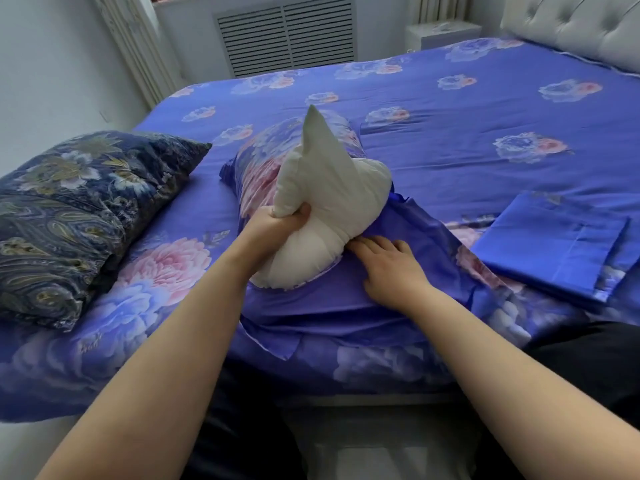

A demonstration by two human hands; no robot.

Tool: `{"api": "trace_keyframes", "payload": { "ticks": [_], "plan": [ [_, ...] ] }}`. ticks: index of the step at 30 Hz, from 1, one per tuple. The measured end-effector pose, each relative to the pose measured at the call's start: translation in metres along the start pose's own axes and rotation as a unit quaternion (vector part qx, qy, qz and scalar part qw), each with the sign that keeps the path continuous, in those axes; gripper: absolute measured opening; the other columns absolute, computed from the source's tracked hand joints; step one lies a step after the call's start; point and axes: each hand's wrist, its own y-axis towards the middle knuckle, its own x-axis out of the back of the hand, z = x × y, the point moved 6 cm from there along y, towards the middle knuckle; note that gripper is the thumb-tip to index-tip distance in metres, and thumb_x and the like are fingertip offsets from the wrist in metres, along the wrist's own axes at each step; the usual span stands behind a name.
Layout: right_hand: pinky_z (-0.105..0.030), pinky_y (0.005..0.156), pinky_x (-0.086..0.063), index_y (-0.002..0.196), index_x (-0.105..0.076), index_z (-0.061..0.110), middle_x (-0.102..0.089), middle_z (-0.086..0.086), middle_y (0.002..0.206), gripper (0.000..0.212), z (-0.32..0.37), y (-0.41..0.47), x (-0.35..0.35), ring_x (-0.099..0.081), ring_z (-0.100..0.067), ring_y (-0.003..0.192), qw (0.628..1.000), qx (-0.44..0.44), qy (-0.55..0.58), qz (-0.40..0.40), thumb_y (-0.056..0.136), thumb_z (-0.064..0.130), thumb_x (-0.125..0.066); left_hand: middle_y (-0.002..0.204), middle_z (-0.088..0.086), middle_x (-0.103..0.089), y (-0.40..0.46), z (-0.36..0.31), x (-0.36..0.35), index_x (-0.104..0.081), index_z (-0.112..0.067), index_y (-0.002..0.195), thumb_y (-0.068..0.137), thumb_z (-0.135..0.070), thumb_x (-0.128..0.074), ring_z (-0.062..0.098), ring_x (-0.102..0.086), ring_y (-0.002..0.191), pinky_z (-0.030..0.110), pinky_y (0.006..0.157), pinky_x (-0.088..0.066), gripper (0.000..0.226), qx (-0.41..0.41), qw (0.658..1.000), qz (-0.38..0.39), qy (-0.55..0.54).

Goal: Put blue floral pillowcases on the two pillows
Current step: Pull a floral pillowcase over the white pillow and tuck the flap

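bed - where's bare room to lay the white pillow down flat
Free: the blue floral bedspread toward the grey tufted headboard. Crowded near edge: dark paisley pillow, white pillow with its pillowcase, folded blue pillowcase.

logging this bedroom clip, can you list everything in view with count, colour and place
white pillow: 1, bed centre, far end inside a blue floral pillowcase
dark pillow: 1, navy paisley floral, left on bed
folded pillowcase: 1, blue, right on bed
bed cover: 1, blue with pink flowers
headboard: 1, grey tufted, top right
vent grille: 1, grey, far wall
left hand: grips the white pillow
right hand: flat on the pillowcase opening
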Motion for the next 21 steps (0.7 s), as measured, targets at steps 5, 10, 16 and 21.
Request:
{"api": "trace_keyframes", "payload": {
  "ticks": [5, 10, 16, 21],
  "plan": [
    [-0.038, 0.076, -0.036, 0.129, -0.052, 0.016, -0.055, -0.008, 0.126, 0.051, -0.021, 0.015, -0.01, -0.054, -0.033, 0.102, 0.988, -0.01, -0.154, 0.0, 0.078, 0.013, -0.058, 0.088, -0.004, -0.071, 0.006, 0.0, -0.018, -0.067, -0.027, 0.078, 0.083, -0.042, -0.067, 0.013, -0.066, 0.086, 0.03, 0.078, -0.051, 0.016, -0.022, 0.999, -0.007, 0.042],
    [-0.033, 0.053, -0.043, 0.069, -0.065, 0.01, -0.064, -0.009, 0.066, 0.033, -0.038, 0.005, 0.017, -0.061, -0.03, 0.058, 0.99, 0.079, -0.053, -0.103, 0.057, 0.016, -0.034, 0.105, 0.005, -0.071, 0.007, 0.006, -0.05, -0.069, -0.023, 0.103, 0.084, -0.063, -0.048, 0.027, -0.064, 0.099, 0.036, 0.084, -0.048, 0.049, -0.047, 0.972, -0.055, 0.225],
    [-0.034, 0.06, -0.033, 0.062, -0.053, 0.009, -0.057, -0.009, 0.061, 0.017, -0.022, -0.002, 0.074, -0.05, -0.031, 0.065, 0.953, 0.086, 0.086, -0.278, 0.056, 0.012, -0.037, 0.121, 0.018, -0.061, 0.016, 0.021, -0.1, -0.059, -0.009, 0.119, 0.097, -0.031, -0.037, 0.035, -0.058, 0.109, 0.038, 0.085, -0.043, 0.038, -0.01, 0.906, 0.054, 0.42],
    [-0.037, 0.068, -0.043, 0.075, -0.056, 0.008, -0.061, -0.008, 0.097, 0.016, -0.022, -0.001, 0.074, -0.049, -0.029, 0.088, 0.937, 0.101, 0.037, -0.333, 0.065, 0.002, -0.045, 0.127, 0.005, -0.055, 0.002, 0.014, -0.1, -0.05, -0.006, 0.13, 0.096, -0.015, -0.051, 0.016, -0.05, 0.111, 0.024, 0.088, -0.044, 0.035, 0.03, 0.943, 0.286, 0.169]
  ]
}}
